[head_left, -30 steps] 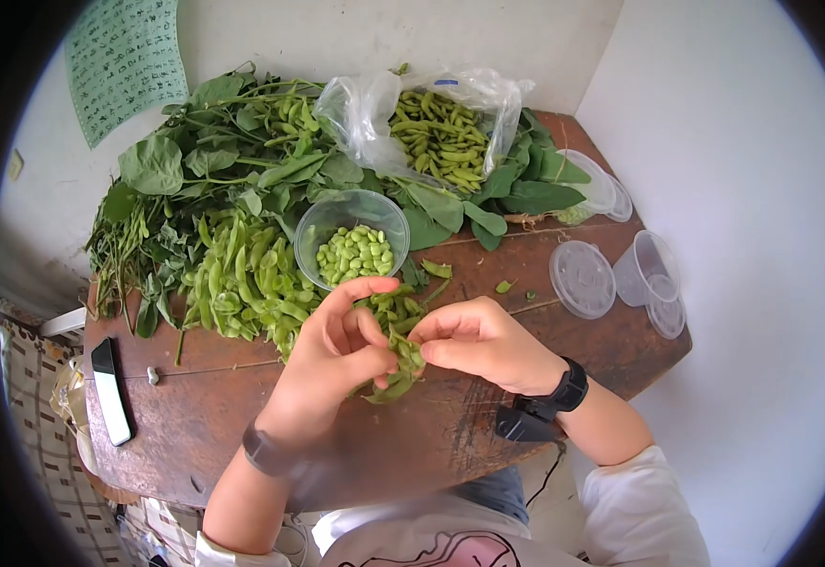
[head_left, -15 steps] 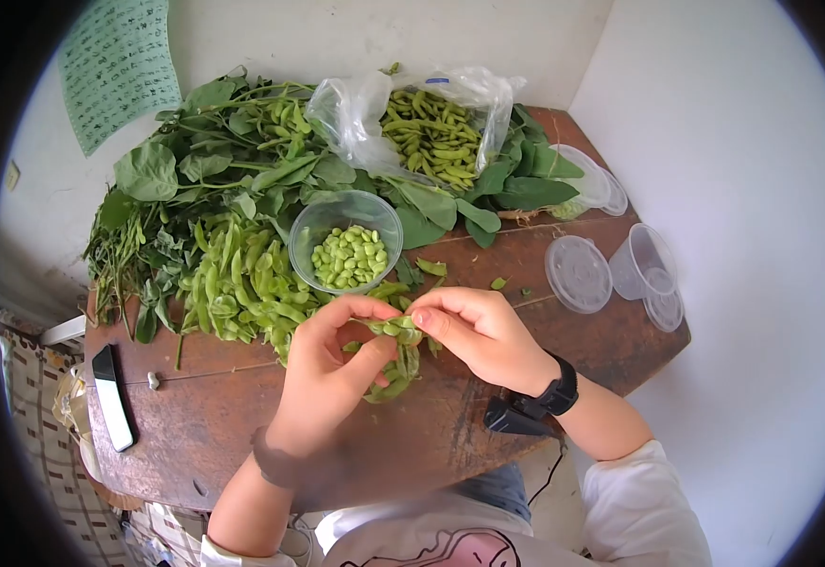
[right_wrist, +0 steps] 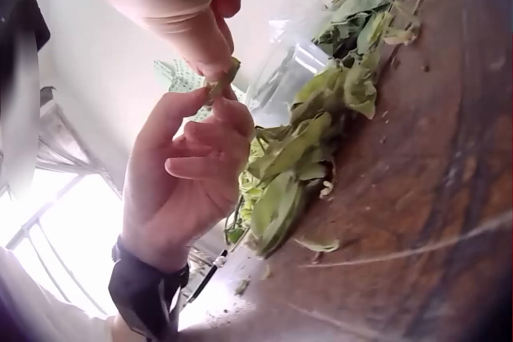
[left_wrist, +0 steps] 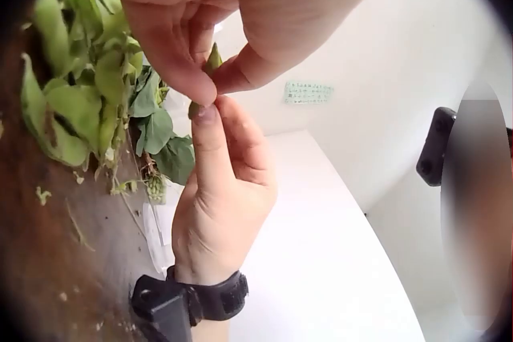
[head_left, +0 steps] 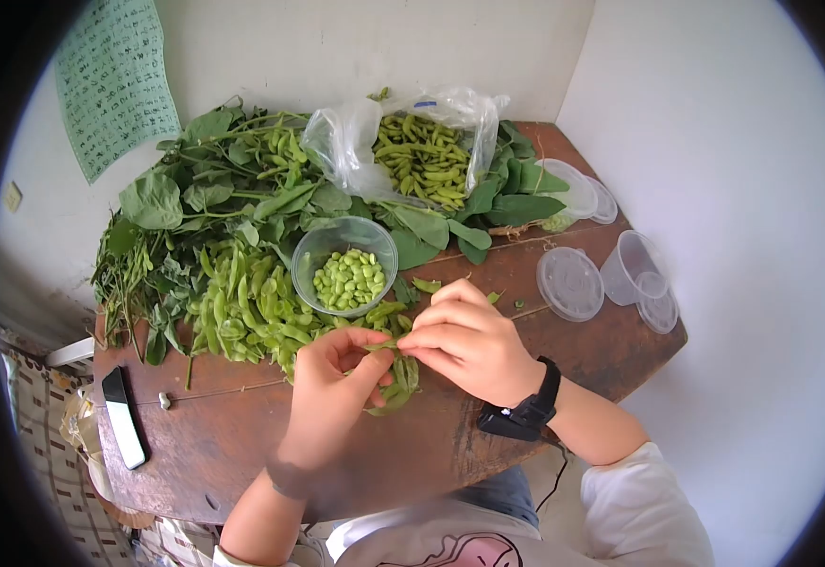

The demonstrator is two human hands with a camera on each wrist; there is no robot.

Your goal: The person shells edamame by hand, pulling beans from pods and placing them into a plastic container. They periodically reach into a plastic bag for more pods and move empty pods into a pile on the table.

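Observation:
Both hands meet over the table just in front of a clear plastic bowl [head_left: 344, 232] that holds shelled green beans [head_left: 348, 281]. Thumb and fingers of my left hand [head_left: 330, 380] pinch a small green bean pod [left_wrist: 213, 58] at one end. My right hand [head_left: 474, 342] pinches the same pod from the other side, its fingertips right against the left ones. In the right wrist view the pod [right_wrist: 226, 79] shows between the two sets of fingertips, mostly covered by them. Loose, flattened pods [head_left: 401, 380] lie on the table beneath the hands.
A heap of full pods [head_left: 242, 307] lies left of the bowl, before leafy bean stalks [head_left: 209, 170]. Behind stands a plastic bag [head_left: 342, 151] of pods. A clear cup [head_left: 628, 267] and lids [head_left: 568, 283] sit at right, a phone [head_left: 126, 420] at left.
The right hand has turned so its back faces up more, and its fingertips have closed in on the left ones. The pod is now more hidden. The head view has shifted slightly.

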